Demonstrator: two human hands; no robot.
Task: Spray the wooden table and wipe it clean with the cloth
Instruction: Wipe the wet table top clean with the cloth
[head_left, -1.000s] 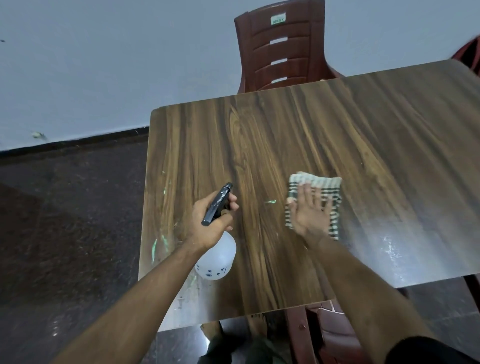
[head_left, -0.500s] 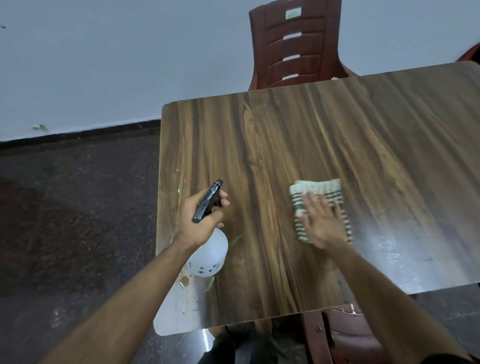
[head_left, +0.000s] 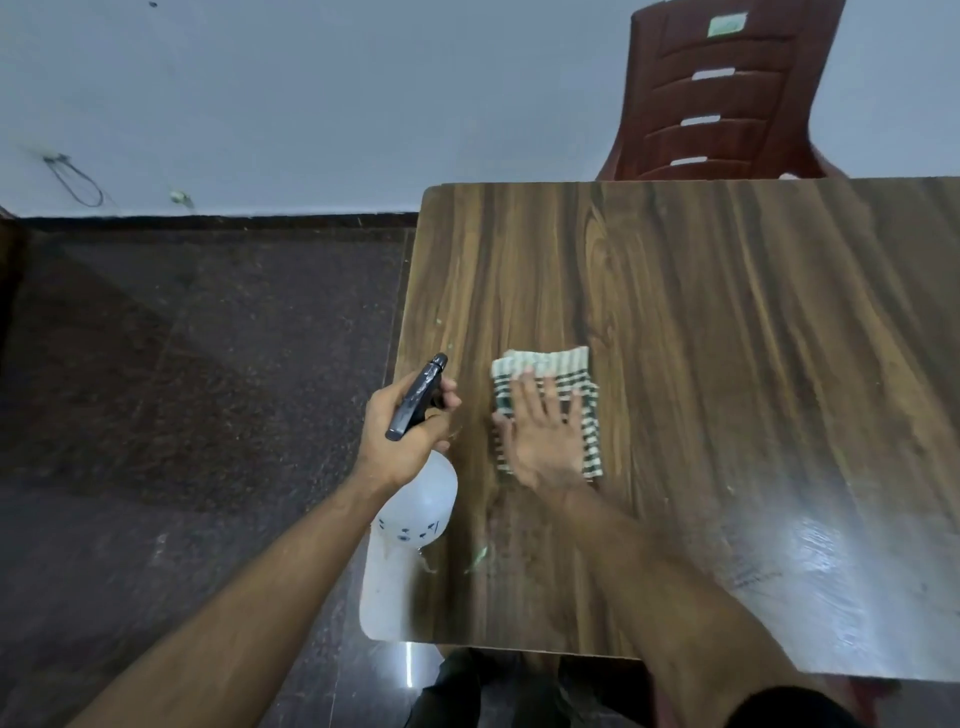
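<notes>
The wooden table (head_left: 701, 291) fills the right half of the view, with a wet sheen near its front right. My left hand (head_left: 402, 436) grips the black trigger head of a white spray bottle (head_left: 421, 504), held over the table's left edge. My right hand (head_left: 543, 434) lies flat with straight fingers on a folded green-and-white striped cloth (head_left: 566, 366), pressing it onto the table just right of the bottle. A small green smear (head_left: 478, 556) shows on the wood near the front edge.
A dark red plastic chair (head_left: 727, 93) stands behind the table's far edge against a pale wall. Dark stone floor (head_left: 197, 389) lies to the left. Part of another chair shows under the table's front edge.
My right hand has slid the cloth leftward across the table, ending close beside the spray bottle. The view has shifted so the table sits further right. My left hand keeps its grip on the bottle.
</notes>
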